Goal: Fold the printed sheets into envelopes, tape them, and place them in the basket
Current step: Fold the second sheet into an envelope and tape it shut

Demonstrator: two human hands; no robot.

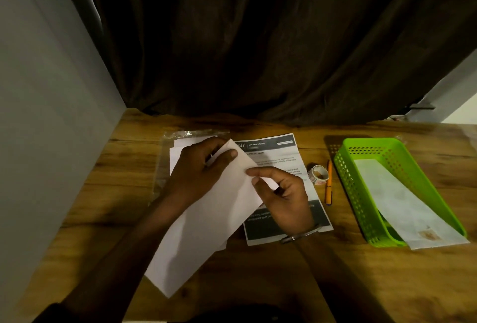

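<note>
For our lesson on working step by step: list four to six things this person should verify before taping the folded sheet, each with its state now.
1. Sheet held firmly: ok, left hand and right hand both grip it.
2. Fold edges aligned: cannot tell, the hands cover them.
3. Tape in reach: ok, it lies just right of the right hand.
4. A hand free for the tape: not ok.
5. Basket has room: ok, one envelope lies in it, overhanging the near end.
</note>
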